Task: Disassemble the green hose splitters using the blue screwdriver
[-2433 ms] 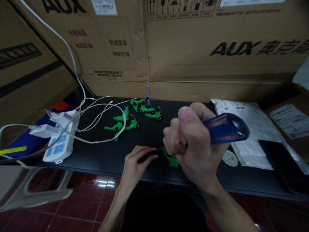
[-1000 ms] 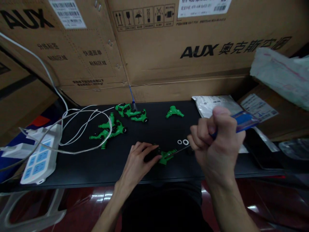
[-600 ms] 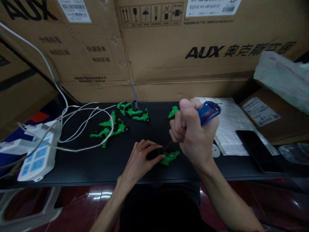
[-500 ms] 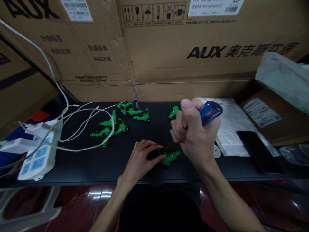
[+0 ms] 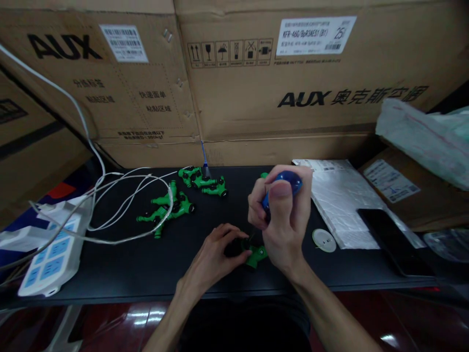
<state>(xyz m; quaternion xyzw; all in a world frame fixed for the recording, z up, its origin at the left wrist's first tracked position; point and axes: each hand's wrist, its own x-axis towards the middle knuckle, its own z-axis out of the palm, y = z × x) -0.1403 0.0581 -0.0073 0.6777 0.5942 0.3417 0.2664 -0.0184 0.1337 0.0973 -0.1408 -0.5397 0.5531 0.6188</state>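
Note:
On the black tabletop, my left hand (image 5: pixel 222 249) pinches a green Y-shaped hose connector (image 5: pixel 256 256) between thumb and fingers near the front edge. My right hand (image 5: pixel 284 220) is wrapped round the blue handle of a screwdriver (image 5: pixel 287 180), thumb on top. Its thin shaft slants down toward the connector at my left fingertips; the tip's exact contact is hidden. Behind my right hand another green connector (image 5: pixel 264 175) is mostly covered. More green connectors (image 5: pixel 176 208) lie in a heap to the left, and several others (image 5: pixel 201 180) lie farther back.
A white power strip (image 5: pixel 54 259) with plugs and looping white cables (image 5: pixel 120 240) takes the left side. To the right are a round whitish disc (image 5: pixel 324 240), a silvery padded mailer (image 5: pixel 337 205), a black phone (image 5: pixel 394 242) and a carton (image 5: pixel 388 183). Large cardboard boxes (image 5: pixel 234 117) wall off the back.
My right hand has turned the screwdriver more upright and moved left and down over the connector. The round disc shows more fully. The whole view has tilted up slightly.

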